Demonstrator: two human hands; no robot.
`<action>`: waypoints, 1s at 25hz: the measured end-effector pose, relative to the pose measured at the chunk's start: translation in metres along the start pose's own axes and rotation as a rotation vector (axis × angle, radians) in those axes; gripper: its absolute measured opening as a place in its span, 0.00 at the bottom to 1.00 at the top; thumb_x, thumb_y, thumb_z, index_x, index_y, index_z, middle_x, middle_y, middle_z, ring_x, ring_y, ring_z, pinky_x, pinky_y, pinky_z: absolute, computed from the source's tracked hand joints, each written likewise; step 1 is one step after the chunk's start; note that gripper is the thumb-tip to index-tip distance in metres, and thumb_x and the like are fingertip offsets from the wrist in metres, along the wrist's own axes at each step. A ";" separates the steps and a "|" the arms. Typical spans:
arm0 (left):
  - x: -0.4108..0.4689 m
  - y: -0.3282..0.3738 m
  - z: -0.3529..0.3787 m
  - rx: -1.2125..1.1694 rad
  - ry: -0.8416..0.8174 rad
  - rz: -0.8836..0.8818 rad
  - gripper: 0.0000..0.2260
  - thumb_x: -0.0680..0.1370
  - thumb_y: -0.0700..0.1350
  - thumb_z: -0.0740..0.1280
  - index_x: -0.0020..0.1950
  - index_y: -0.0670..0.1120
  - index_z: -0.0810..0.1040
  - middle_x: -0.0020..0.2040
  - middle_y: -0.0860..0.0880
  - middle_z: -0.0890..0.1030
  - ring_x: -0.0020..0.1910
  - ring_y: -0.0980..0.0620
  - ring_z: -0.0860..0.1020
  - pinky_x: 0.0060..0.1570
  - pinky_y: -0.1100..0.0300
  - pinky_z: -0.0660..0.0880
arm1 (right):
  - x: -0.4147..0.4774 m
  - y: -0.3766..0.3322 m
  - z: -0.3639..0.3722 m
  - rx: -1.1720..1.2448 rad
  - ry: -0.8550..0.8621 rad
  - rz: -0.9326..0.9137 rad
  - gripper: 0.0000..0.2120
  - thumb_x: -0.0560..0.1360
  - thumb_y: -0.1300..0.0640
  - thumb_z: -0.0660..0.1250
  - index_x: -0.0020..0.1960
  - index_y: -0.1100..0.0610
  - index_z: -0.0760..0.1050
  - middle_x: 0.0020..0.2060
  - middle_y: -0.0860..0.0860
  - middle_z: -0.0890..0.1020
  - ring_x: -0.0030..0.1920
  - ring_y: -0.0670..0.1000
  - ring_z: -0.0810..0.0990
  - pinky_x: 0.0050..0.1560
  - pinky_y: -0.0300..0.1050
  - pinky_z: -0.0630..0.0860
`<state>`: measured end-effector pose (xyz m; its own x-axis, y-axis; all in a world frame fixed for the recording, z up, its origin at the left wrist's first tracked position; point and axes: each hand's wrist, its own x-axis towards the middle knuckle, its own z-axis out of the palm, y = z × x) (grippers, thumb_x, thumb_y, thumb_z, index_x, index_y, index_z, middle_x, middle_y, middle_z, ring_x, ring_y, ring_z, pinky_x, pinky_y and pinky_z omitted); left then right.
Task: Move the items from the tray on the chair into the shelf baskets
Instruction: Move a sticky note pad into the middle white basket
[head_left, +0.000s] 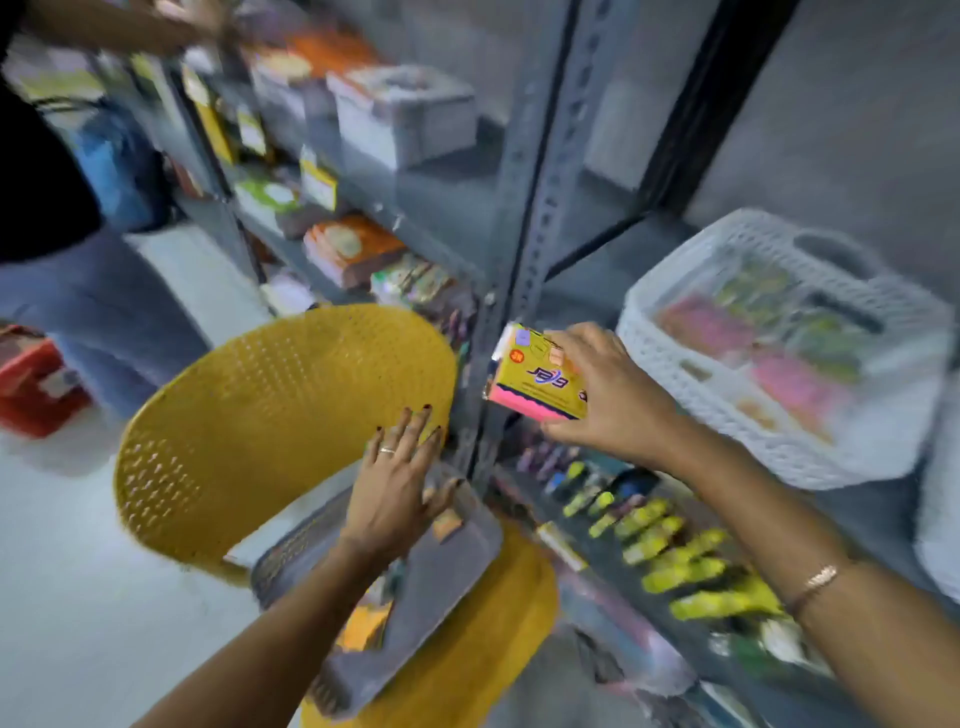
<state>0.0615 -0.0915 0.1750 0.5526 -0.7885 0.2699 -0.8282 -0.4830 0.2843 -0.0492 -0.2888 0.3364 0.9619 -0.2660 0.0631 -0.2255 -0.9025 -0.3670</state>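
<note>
A yellow plastic chair (270, 415) stands in front of the grey metal shelf (524, 218). On its seat lies a grey tray (441, 582) with a few small items, blurred. My left hand (400, 488) hovers flat over the tray's far end, fingers spread, holding nothing. My right hand (608, 395) grips a small yellow and pink box (535, 379) in the air beside the shelf's upright post. To the right, a white woven basket (737, 395) on the shelf holds pink and green packets.
Another person (67, 249) in a dark top and jeans stands at the left, reaching to an upper shelf. Stationery boxes fill the shelves behind. Yellow-green markers (675, 561) line the lower shelf. A red box (36, 384) sits on the floor at far left.
</note>
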 end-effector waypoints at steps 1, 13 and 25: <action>0.024 0.016 -0.015 -0.019 0.065 0.043 0.26 0.74 0.58 0.57 0.61 0.39 0.76 0.67 0.39 0.71 0.66 0.40 0.68 0.62 0.44 0.64 | -0.008 0.004 -0.029 -0.011 0.049 0.026 0.39 0.58 0.47 0.67 0.68 0.54 0.63 0.59 0.54 0.69 0.61 0.53 0.67 0.62 0.49 0.68; 0.079 0.322 0.014 -0.300 -0.175 0.880 0.23 0.75 0.53 0.59 0.64 0.39 0.71 0.60 0.40 0.77 0.57 0.43 0.75 0.57 0.56 0.69 | -0.194 0.147 -0.211 -0.163 0.352 0.631 0.37 0.62 0.50 0.73 0.67 0.58 0.65 0.59 0.59 0.70 0.63 0.57 0.67 0.64 0.45 0.65; 0.094 0.356 0.055 0.007 -0.331 0.680 0.34 0.72 0.64 0.54 0.59 0.38 0.77 0.58 0.41 0.79 0.58 0.44 0.77 0.53 0.45 0.74 | -0.278 0.232 -0.135 -0.044 -0.038 0.830 0.44 0.67 0.54 0.73 0.75 0.54 0.52 0.74 0.57 0.56 0.75 0.57 0.54 0.70 0.49 0.62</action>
<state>-0.1869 -0.3589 0.2507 -0.1364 -0.9862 0.0934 -0.9777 0.1492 0.1475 -0.3902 -0.4697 0.3587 0.4848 -0.8401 -0.2435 -0.8689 -0.4307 -0.2439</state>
